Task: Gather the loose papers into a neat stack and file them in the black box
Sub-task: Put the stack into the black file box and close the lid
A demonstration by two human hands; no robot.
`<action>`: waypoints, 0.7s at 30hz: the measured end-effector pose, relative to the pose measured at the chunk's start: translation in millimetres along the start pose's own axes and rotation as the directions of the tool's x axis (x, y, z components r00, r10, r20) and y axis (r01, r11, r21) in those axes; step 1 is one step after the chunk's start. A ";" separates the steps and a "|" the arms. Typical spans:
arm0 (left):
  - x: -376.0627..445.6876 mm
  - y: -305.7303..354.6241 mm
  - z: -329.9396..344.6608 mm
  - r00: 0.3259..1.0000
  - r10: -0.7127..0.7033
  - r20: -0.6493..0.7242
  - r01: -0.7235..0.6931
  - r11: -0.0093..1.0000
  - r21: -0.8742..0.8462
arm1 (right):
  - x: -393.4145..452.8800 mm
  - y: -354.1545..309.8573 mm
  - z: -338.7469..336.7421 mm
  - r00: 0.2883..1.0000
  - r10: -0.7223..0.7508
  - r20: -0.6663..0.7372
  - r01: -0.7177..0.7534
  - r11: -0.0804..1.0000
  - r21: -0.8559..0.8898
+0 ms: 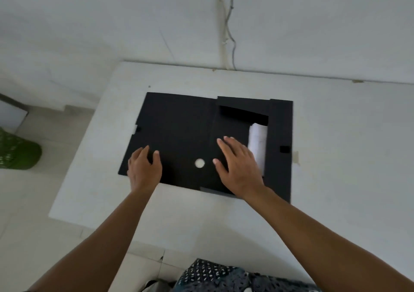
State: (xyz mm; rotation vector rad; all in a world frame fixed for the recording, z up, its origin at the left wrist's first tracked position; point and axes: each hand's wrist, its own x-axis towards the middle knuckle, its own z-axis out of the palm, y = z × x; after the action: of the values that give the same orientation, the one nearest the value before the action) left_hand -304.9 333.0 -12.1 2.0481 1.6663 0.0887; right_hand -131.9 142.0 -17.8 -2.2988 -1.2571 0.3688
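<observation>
The black box (179,126) lies flat on the white table (336,135), its flaps folded out to left and right. A white stack of papers (257,143) shows inside it through a gap at the right; most of the stack is hidden under a black flap. My left hand (144,168) rests palm down on the box's left panel near its front edge, fingers apart. My right hand (239,168) lies flat on the flap over the papers, fingers spread. A round white hole (199,163) in the panel sits between my hands.
The table's left edge (85,157) runs close to the box. A green patterned object (18,152) sits on the floor at far left. A cable (230,34) hangs down the wall behind the table. Patterned cloth (224,276) shows at the bottom.
</observation>
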 end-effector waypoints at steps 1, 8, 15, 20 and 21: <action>6.5 -15.1 -9.1 0.999 -0.040 -0.004 0.040 0.999 0.022 | 5.2 -14.1 11.1 0.997 -0.044 0.057 0.044 0.999 0.006; 31.0 -77.9 -32.7 0.981 -0.190 0.041 0.192 0.981 -0.033 | 21.2 -68.6 67.0 0.875 -0.079 0.478 0.184 0.967 -0.176; 57.6 -83.4 -31.5 0.931 -0.350 0.102 0.364 0.896 -0.255 | 17.7 -66.0 76.0 0.885 -0.074 0.460 0.218 0.938 -0.269; 60.3 -65.1 -58.0 0.957 -0.230 0.175 0.289 0.807 -0.515 | 22.9 -71.3 64.9 0.917 -0.023 0.397 0.046 0.998 -0.048; 53.7 -56.9 -66.6 0.976 -0.168 0.135 0.215 0.807 -0.549 | 25.4 -75.3 58.2 0.949 0.008 0.316 -0.033 0.997 0.073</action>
State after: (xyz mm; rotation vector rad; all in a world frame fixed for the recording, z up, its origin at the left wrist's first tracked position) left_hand -366.1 412.7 9.2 1.4143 1.5514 0.3781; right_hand -198.1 214.5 -26.5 -2.2490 -1.3409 0.8057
